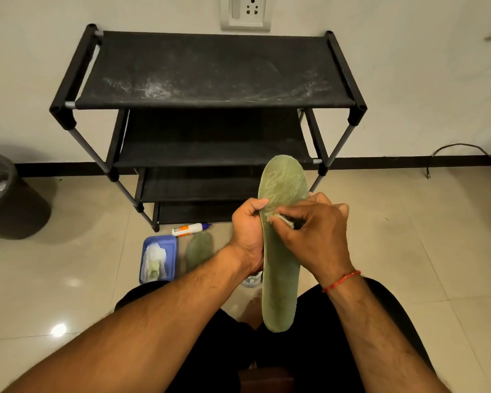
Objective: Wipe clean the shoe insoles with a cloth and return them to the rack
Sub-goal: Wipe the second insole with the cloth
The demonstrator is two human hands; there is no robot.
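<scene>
A green insole [281, 268] stands lengthwise in front of me, toe end up. My left hand [247, 231] grips its left edge near the middle. My right hand [312, 234] pinches a small greenish cloth [284, 221] and presses it against the insole's face. A second green insole [199, 249] lies flat on the floor to the left, next to a blue tray. The black shoe rack [210, 72] stands against the wall straight ahead; its dusty top shelf holds nothing.
A blue tray [169, 242] with white and green wipes sits on the tiled floor. A white glue bottle [190, 229] lies by the rack's foot. A dark bin [9, 199] stands at far left. A cable [459, 150] trails at right.
</scene>
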